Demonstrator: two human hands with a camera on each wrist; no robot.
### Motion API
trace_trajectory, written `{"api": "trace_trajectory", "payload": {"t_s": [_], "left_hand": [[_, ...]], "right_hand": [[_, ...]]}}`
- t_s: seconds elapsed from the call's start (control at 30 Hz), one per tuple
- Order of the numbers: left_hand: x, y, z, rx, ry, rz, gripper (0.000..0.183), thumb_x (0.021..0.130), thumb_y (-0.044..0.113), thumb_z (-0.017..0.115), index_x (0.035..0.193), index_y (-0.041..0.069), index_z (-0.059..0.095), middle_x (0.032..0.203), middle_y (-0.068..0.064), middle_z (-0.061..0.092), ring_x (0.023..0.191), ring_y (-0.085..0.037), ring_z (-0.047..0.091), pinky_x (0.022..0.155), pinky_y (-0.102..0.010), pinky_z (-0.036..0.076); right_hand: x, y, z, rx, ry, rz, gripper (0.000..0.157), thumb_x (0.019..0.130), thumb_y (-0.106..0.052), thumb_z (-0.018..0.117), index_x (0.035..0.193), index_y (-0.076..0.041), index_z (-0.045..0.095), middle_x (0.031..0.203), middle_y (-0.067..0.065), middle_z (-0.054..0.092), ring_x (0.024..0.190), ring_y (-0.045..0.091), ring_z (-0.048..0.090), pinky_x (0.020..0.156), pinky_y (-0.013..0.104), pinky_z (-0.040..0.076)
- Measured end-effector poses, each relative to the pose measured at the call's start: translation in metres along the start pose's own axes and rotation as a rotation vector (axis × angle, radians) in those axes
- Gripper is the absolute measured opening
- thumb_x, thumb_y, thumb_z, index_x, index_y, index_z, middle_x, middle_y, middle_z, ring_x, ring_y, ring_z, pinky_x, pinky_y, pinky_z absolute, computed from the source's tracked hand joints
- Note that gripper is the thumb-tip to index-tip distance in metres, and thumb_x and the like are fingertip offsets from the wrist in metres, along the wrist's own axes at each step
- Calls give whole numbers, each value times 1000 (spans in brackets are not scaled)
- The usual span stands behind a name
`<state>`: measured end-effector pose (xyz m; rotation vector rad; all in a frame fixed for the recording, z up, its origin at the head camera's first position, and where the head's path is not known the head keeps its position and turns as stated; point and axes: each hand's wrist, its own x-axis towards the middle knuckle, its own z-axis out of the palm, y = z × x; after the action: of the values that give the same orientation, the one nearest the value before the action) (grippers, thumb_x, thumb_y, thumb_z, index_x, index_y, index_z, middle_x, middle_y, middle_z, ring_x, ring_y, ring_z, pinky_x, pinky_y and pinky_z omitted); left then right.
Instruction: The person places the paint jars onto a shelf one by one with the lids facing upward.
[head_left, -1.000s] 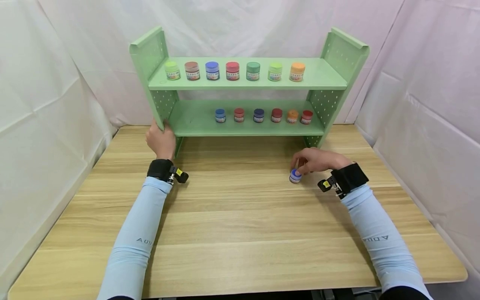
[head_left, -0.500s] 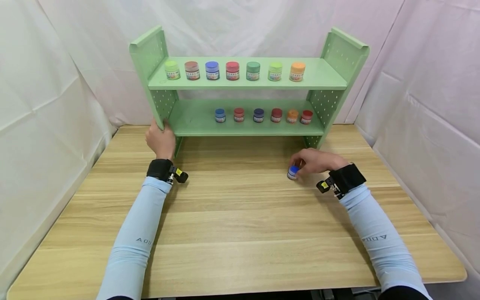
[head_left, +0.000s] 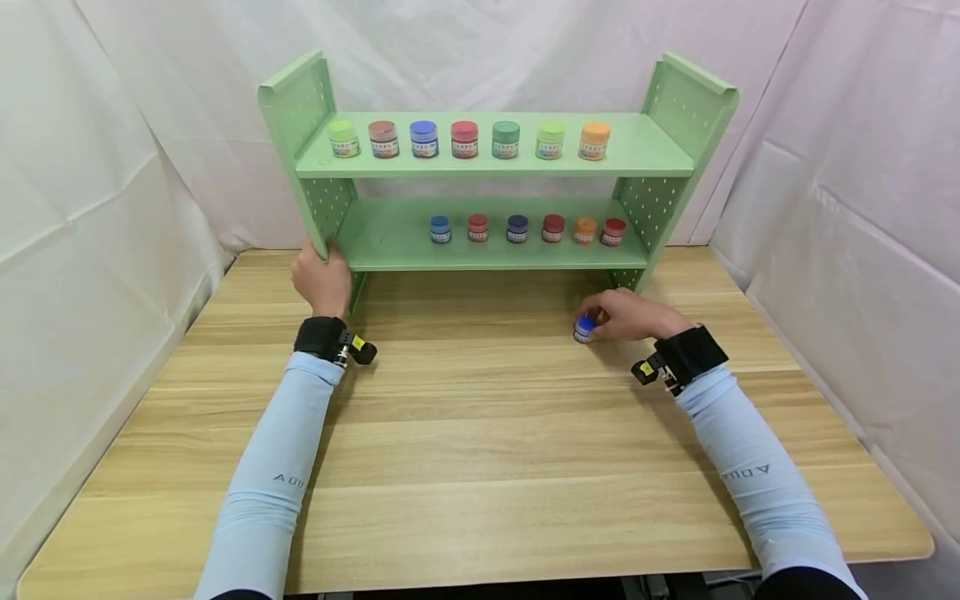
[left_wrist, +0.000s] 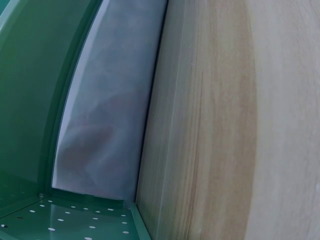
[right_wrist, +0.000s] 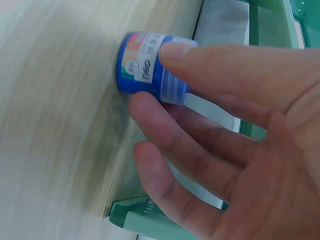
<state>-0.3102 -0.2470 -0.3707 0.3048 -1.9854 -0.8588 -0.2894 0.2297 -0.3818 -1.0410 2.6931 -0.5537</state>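
Observation:
A small blue paint jar (head_left: 582, 334) with a white label is pinched in my right hand (head_left: 632, 315), just in front of the shelf's right foot. In the right wrist view, the thumb lies against the side of the jar (right_wrist: 142, 62) near its lid, and the ring and little fingers are bent below it. Whether the jar's base touches the table cannot be told. My left hand (head_left: 322, 282) grips the lower front edge of the left side panel of a green two-tier shelf (head_left: 393, 229). Its fingers are partly hidden behind the panel.
Several paint jars stand in a row on the upper board, including a red jar (head_left: 464, 140) and an orange jar (head_left: 594, 141). Another row, with a dark blue jar (head_left: 517, 229), lines the lower board. The wooden table (head_left: 480, 450) is bounded by white cloth (head_left: 82, 208).
My right hand and the blue jar have moved a short way toward the shelf and slightly left. The left hand keeps its grip on the side panel.

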Motion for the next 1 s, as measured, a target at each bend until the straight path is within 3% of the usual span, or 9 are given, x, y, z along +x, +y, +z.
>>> {"api": "trace_trajectory", "payload": {"t_s": [0.33, 0.53, 1.0], "left_hand": [[0, 3, 1, 3, -4, -4, 28, 95, 22, 51, 107, 4, 69, 96, -13, 70, 70, -25, 58, 57, -37, 32], [0, 1, 0, 5, -4, -13, 29, 95, 24, 51, 106, 4, 69, 98, -12, 70, 75, -25, 61, 58, -38, 34], [0, 0, -1, 4, -10, -24, 30, 95, 25, 51, 110, 5, 68, 104, -10, 69, 89, -26, 65, 65, -43, 42]], "right_hand": [[-4, 6, -4, 91, 4, -17, 44, 80, -12, 74, 121, -1, 60, 108, 6, 64, 98, 23, 57, 84, 42, 44], [-6, 6, -4, 132, -67, -14, 40, 85, -10, 69, 123, -7, 61, 108, 4, 64, 95, 20, 56, 79, 36, 44], [-4, 10, -1, 139, -45, -21, 35, 84, -9, 70, 119, -6, 63, 105, 3, 65, 96, 19, 58, 79, 34, 47]]}}
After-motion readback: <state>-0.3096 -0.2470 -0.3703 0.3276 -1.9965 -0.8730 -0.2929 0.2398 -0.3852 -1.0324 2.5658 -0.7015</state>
